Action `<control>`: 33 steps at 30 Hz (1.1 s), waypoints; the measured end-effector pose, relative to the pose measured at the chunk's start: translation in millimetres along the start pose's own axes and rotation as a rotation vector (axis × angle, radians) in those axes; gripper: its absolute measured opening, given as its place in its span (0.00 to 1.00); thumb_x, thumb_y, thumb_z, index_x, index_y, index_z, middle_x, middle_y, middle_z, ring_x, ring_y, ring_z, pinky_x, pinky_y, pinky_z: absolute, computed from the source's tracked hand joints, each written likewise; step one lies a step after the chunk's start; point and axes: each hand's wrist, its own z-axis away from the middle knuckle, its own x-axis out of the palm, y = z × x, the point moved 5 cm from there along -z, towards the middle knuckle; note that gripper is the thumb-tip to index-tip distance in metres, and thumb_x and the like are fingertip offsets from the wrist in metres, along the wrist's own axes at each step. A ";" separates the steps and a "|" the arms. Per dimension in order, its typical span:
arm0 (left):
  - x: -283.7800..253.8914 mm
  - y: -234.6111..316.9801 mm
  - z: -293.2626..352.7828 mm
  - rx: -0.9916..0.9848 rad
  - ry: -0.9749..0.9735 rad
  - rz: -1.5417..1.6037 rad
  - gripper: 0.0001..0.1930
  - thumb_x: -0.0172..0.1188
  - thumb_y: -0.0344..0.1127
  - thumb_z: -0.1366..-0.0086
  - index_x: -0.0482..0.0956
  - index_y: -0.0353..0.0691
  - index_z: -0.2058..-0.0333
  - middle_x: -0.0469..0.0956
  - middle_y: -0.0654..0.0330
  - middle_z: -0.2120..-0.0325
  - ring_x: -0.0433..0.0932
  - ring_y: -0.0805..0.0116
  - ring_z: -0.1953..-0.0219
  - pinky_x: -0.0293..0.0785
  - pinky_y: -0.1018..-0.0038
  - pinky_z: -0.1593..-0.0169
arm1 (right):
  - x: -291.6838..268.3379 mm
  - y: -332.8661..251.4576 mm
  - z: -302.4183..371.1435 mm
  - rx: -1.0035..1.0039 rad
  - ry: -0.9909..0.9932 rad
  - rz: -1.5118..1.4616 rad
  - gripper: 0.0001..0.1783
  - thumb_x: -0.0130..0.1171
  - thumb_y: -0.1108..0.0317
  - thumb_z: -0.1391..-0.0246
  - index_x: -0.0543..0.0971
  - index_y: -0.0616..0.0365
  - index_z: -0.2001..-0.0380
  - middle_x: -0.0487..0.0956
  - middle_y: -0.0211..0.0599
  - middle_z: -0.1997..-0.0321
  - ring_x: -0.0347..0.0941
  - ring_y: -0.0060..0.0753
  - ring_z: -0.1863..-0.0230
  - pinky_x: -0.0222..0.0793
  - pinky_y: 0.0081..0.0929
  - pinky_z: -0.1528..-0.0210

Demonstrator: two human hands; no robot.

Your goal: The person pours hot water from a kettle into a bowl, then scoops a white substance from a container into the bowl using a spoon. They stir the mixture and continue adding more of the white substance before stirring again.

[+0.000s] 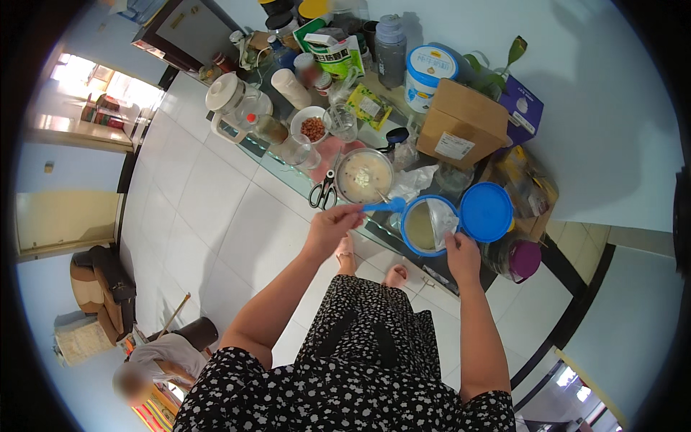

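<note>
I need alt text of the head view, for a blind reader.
The left hand holds a blue scoop beside an open tub of powder, while the right hand is at its rim. A bowl of pale liquid, scissors and a blue lid are nearby.

From head height, 1 wide fisheye camera looks steeply down at near range, the left hand [335, 229] central, the right hand [463, 257] toward 4 o'clock, the table [283, 176] spanning 10 to 4 o'clock.
</note>
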 end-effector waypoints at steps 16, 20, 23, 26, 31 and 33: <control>154.1 16.5 -18.8 0.877 -0.355 -1.750 0.14 0.55 0.34 0.47 0.75 0.37 0.61 0.77 0.61 0.70 0.75 0.64 0.62 0.67 0.68 0.56 | 10.4 11.4 1.6 0.013 0.024 -0.127 0.16 0.55 0.53 0.46 0.78 0.56 0.70 0.72 0.46 0.66 0.71 0.49 0.64 0.68 0.39 0.62; 162.3 15.1 -21.1 0.968 -0.372 -1.963 0.09 0.55 0.35 0.49 0.77 0.41 0.69 0.76 0.63 0.73 0.71 0.65 0.62 0.59 0.70 0.53 | 8.0 9.5 1.5 0.016 0.013 -0.136 0.16 0.55 0.53 0.46 0.79 0.56 0.70 0.73 0.45 0.67 0.71 0.49 0.65 0.68 0.40 0.62; 165.5 8.0 -28.4 1.019 -0.332 -1.944 0.06 0.55 0.35 0.51 0.78 0.43 0.74 0.75 0.63 0.73 0.69 0.65 0.62 0.59 0.69 0.55 | 10.5 14.5 1.2 0.046 0.008 -0.200 0.16 0.55 0.53 0.46 0.79 0.55 0.70 0.73 0.45 0.67 0.71 0.50 0.64 0.68 0.40 0.61; 167.8 6.9 -29.4 1.081 -0.295 -1.911 0.06 0.55 0.36 0.51 0.78 0.44 0.76 0.74 0.64 0.74 0.68 0.65 0.62 0.59 0.70 0.56 | 10.6 12.7 0.9 0.045 -0.016 -0.162 0.16 0.55 0.53 0.46 0.79 0.55 0.70 0.73 0.46 0.64 0.72 0.51 0.63 0.68 0.40 0.60; 167.9 8.9 -28.1 1.176 -0.344 -1.895 0.07 0.55 0.37 0.51 0.79 0.44 0.75 0.73 0.65 0.74 0.68 0.65 0.62 0.60 0.70 0.59 | 9.2 12.8 2.2 0.022 0.020 -0.173 0.15 0.54 0.54 0.46 0.78 0.55 0.68 0.72 0.46 0.62 0.71 0.52 0.62 0.67 0.40 0.60; 166.2 4.4 -30.8 1.178 -0.400 -1.944 0.07 0.55 0.37 0.51 0.79 0.44 0.74 0.73 0.65 0.74 0.68 0.65 0.63 0.60 0.71 0.59 | 7.8 10.2 4.1 0.037 0.007 -0.181 0.15 0.54 0.54 0.46 0.78 0.55 0.68 0.72 0.46 0.63 0.71 0.52 0.62 0.67 0.41 0.60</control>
